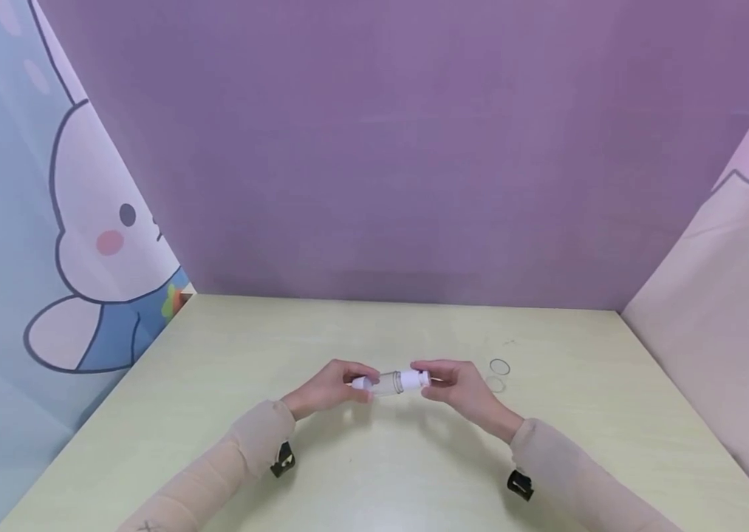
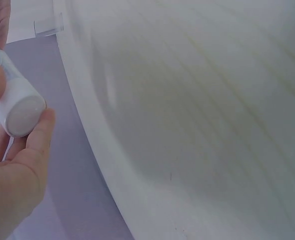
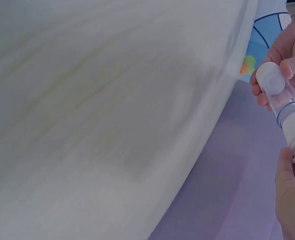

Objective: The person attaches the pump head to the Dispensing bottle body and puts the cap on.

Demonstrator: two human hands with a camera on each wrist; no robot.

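Nearer than the clear, white-ended bottle (image 1: 384, 384): black clips (image 1: 284, 459) at the pale sleeves (image 1: 261, 432). Holding that bottle nearly level above the surface (image 1: 268, 340) — pinched by the left hand (image 1: 329, 386) at its base, by the right hand (image 1: 464, 391) at its white top — probably to steady both ends. Right of the bottle, upright: a clear cup-like piece (image 1: 498, 375). Beyond the bottle: a purple panel (image 1: 381, 162).

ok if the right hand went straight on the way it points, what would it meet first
Beyond the bottle it holds, the right hand would probably meet the left hand at the bottle's other end, though depth is hard to judge.
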